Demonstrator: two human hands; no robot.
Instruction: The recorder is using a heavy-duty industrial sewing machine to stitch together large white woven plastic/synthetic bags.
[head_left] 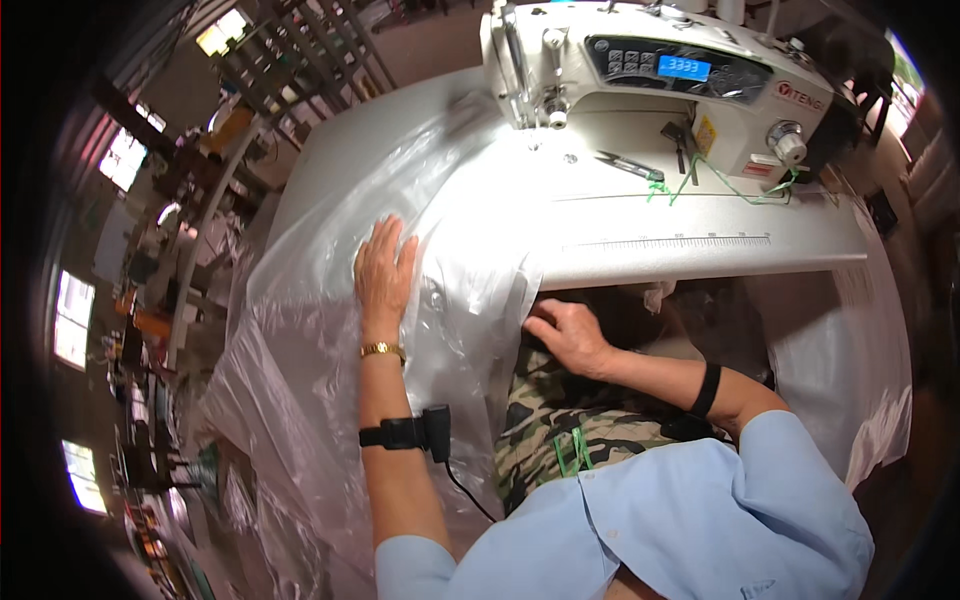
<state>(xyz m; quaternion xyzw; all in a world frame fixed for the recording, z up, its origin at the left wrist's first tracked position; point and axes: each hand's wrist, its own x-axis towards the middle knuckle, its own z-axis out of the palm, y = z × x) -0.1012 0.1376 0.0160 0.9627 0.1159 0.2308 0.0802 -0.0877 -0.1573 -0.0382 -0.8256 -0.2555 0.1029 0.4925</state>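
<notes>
A large sheet of thin see-through plastic (330,370) drapes over the left part of the sewing machine table and hangs down toward my lap. My left hand (385,270) lies flat on it, fingers stretched out and slightly apart. At the table's front edge, my right hand (572,338) has its fingers curled, with thumb and fingertips at the sheet's right edge, which they appear to pinch. Beyond both hands stands a white sewing machine (640,60) with its needle area brightly lit. Glare hides where the sheet ends near the needle.
Black-handled thread snips (630,167) lie on the machine bed beside loose green thread (690,185). A printed ruler scale (670,241) runs along the table's front. More plastic sheeting (840,340) hangs at the right. Metal racks (300,60) stand beyond the table at the far left.
</notes>
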